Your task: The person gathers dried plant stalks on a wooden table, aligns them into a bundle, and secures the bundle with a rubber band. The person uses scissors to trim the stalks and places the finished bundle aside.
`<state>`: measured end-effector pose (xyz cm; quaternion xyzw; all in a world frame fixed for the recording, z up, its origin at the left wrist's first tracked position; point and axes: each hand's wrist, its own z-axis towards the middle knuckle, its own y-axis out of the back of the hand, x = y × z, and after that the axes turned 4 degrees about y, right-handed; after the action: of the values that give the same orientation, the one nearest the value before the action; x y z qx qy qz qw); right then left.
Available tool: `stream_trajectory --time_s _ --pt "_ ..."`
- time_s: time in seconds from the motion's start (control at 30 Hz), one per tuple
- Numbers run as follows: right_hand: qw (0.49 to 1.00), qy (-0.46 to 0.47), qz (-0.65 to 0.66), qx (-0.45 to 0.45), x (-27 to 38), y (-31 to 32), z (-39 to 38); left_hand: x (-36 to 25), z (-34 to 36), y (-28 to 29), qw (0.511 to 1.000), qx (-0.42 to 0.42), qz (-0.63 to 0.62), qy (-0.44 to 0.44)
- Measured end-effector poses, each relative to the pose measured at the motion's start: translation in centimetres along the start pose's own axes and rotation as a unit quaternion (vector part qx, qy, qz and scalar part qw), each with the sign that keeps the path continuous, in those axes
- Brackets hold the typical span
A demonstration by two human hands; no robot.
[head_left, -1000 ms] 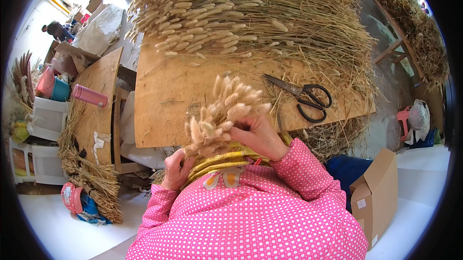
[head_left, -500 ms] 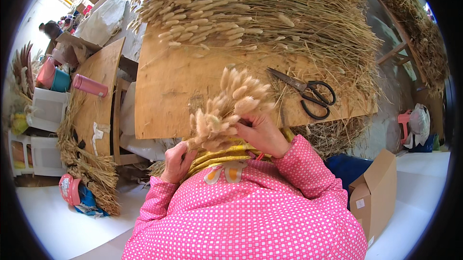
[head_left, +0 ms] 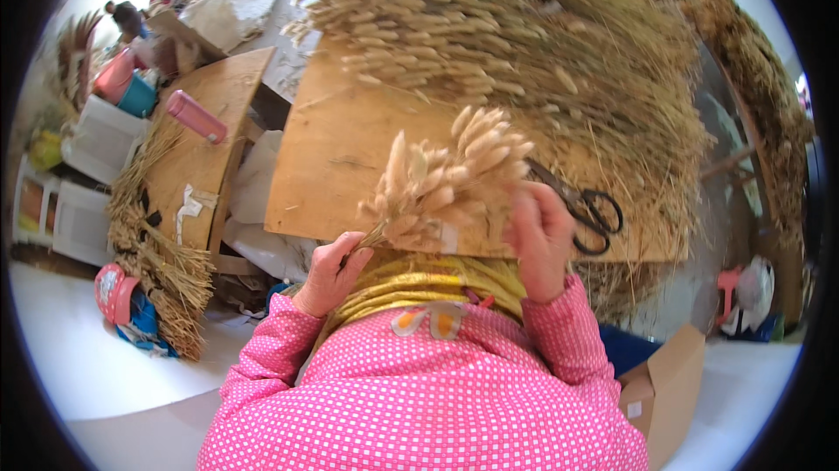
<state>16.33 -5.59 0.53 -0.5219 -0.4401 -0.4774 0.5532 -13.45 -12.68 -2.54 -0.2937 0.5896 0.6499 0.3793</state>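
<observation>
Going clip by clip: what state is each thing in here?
Bunch of dried grass: held by its stems, heads spread.
Left hand: closed around those stems.
Right hand: beside the heads, blurred; grip unclear.
Scissors: lying on the table, partly behind the right hand.
Grass pile: spread across the table.
Cardboard box: flap raised.
Pink flask: on the side table; upright or lying, unclear.

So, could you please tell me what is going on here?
A person's left hand holds a bunch of fluffy grass by its stems. The right hand, blurred, is just beside the bunch; whether it touches it is unclear. Black-handled scissors lie on the wooden table, with a larger spread of similar grass beyond.
</observation>
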Motion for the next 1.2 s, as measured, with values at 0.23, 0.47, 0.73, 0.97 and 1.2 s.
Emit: stream_trajectory --time_s 0.23,0.47,0.73,0.97,1.2 --pt "0.99 0.007 -0.018 0.142 0.9 -3.1 0.3 -4.0 3.9 4.8 0.975 0.001 -0.207 0.079" --pt "0.905 0.363 -0.178 0.134 6.7 -4.6 0.3 -5.9 5.0 5.8 0.987 -0.105 0.048 -0.115" --pt "0.878 0.427 -0.213 0.05 9.9 -3.6 1.7 -4.4 3.1 4.5 0.977 -0.129 0.137 -0.104" --pt "0.888 0.348 -0.286 0.092 7.5 -3.7 3.6 -4.1 3.0 3.9 0.967 -0.107 0.192 -0.128" --pt "0.879 0.365 -0.293 0.087 6.0 -3.1 3.6 -3.2 3.3 3.3 0.969 -0.096 0.199 -0.107"
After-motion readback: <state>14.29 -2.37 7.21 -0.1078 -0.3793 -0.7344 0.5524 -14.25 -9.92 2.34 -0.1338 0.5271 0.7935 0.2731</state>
